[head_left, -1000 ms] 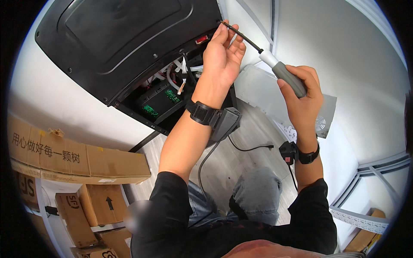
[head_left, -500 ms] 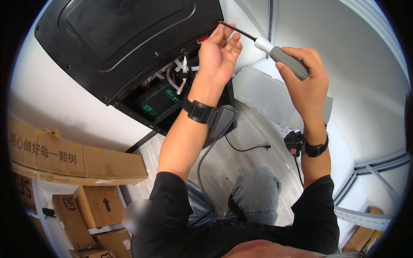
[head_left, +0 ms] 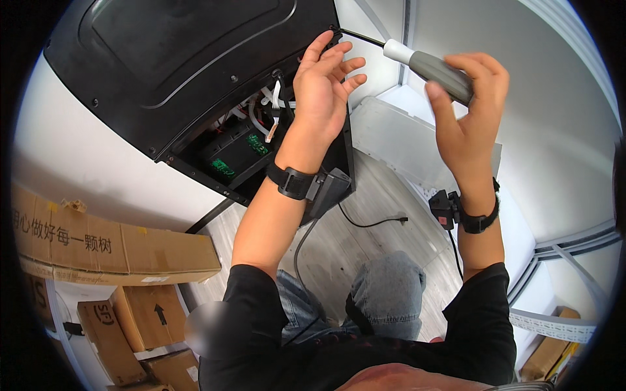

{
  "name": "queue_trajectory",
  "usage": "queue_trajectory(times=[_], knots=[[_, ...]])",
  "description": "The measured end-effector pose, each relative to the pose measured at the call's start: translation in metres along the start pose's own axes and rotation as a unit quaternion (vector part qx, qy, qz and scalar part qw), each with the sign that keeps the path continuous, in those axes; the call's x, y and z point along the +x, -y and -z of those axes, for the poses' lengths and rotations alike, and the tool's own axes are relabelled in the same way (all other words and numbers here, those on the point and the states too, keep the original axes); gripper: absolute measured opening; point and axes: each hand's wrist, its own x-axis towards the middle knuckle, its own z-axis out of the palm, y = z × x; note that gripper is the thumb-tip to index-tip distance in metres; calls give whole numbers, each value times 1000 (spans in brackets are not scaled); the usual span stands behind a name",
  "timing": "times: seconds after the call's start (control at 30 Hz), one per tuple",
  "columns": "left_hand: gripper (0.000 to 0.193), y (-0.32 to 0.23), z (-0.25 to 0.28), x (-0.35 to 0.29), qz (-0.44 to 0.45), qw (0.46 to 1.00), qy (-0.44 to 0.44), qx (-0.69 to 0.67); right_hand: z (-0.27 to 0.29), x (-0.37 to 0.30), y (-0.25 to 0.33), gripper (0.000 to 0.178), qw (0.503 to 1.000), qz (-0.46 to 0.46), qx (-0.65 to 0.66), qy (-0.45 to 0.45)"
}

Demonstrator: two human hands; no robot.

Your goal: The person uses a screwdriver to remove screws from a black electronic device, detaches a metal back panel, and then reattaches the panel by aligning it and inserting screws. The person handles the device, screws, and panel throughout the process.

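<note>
Slanting outward from the right-hand corner of a black panel [head_left: 189, 58], the screwdriver [head_left: 398, 51] sits in the right hand [head_left: 473, 127], whose grip wraps loosely about the grey handle [head_left: 442, 77], apparently to line its shaft [head_left: 362, 37] up with that corner. Across from it, the left hand [head_left: 319, 91] has its grip spread, holding nothing I can see; one fingertip is near the tip, perhaps for steadying, though contact is unclear. Below the panel, green connectors [head_left: 257, 143] and a white ribbon cable [head_left: 274, 107] show, uncovered.
</note>
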Motion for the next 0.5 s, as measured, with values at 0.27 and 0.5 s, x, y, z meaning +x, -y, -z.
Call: queue_trajectory(times=[0.27,0.5], knots=[[49,6,2,0,-12,1000,2,5,3,-7,-8,48,997,-7,-66,50],[47,7,4,0,-18,1000,4,7,-4,-10,-5,45,1000,-7,20,-13]])
